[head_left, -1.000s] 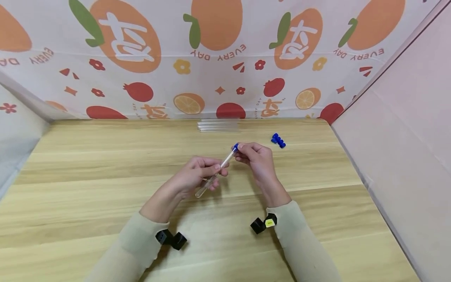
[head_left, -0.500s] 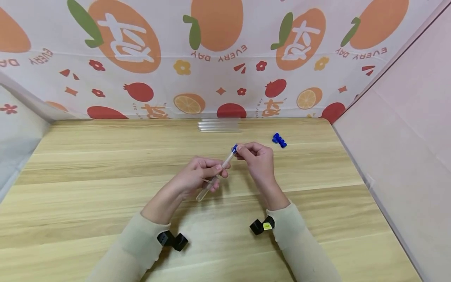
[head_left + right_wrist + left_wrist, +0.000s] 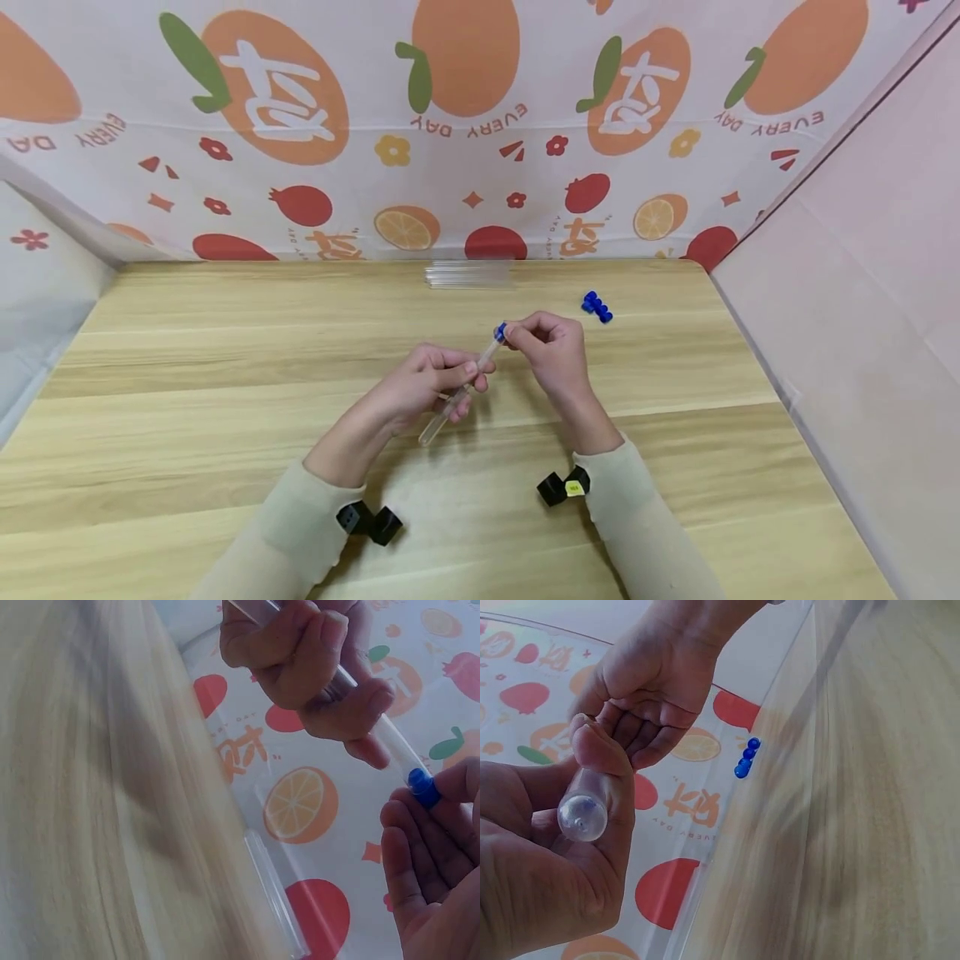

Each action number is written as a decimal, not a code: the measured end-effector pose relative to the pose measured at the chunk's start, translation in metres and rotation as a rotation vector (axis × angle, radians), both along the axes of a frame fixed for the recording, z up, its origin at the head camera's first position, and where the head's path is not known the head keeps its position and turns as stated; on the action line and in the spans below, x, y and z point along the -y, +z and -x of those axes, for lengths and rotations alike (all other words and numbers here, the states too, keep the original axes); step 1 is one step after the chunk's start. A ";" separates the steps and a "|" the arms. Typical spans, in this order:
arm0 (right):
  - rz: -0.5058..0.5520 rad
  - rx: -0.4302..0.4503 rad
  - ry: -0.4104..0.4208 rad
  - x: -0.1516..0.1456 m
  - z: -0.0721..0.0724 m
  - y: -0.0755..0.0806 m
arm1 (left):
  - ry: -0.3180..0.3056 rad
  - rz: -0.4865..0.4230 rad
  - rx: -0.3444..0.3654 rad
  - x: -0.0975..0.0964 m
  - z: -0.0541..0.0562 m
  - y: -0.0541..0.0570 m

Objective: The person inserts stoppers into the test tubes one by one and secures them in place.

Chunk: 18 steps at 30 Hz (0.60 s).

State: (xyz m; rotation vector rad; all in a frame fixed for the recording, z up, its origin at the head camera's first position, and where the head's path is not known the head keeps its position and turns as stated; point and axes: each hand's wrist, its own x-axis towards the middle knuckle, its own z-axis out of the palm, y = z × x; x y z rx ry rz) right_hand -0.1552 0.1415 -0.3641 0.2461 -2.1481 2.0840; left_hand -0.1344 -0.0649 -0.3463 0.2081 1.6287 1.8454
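Observation:
A clear test tube (image 3: 435, 428) slants up to the right above the table, its rounded end nearest the body. My left hand (image 3: 427, 385) holds it around the middle, thumb on top and fingers beneath. At the upper end sits a blue cap (image 3: 500, 332), which my right hand (image 3: 553, 354) pinches between thumb and forefinger. In the right wrist view the blue cap (image 3: 424, 787) meets the tube's mouth; how deep it sits, I cannot tell. The left wrist view looks onto the tube's rounded end (image 3: 583, 817), with the cap hidden behind fingers.
Several clear test tubes (image 3: 468, 275) lie side by side at the table's back edge. Several loose blue caps (image 3: 597, 307) lie in a cluster at the back right. A fruit-print cloth (image 3: 450, 167) hangs behind the wooden table (image 3: 225, 350).
The tube's rounded end has dipped slightly, so the tube slants a little more steeply. Both hands keep their hold on the tube and cap. The head view has shifted slightly.

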 end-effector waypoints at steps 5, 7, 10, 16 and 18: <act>-0.024 -0.025 0.038 -0.001 0.000 -0.002 | -0.002 -0.001 0.001 0.000 -0.002 -0.002; -0.022 -0.029 0.053 -0.001 0.001 -0.003 | -0.001 -0.004 0.004 0.000 -0.001 -0.003; -0.022 -0.033 0.063 -0.001 0.001 -0.003 | -0.005 -0.009 0.003 0.000 0.000 -0.004; -0.026 -0.044 0.071 -0.002 0.002 -0.004 | -0.008 -0.005 -0.002 -0.002 0.002 -0.005; -0.027 -0.038 0.076 -0.002 0.003 -0.005 | -0.009 0.001 -0.001 -0.002 0.003 -0.006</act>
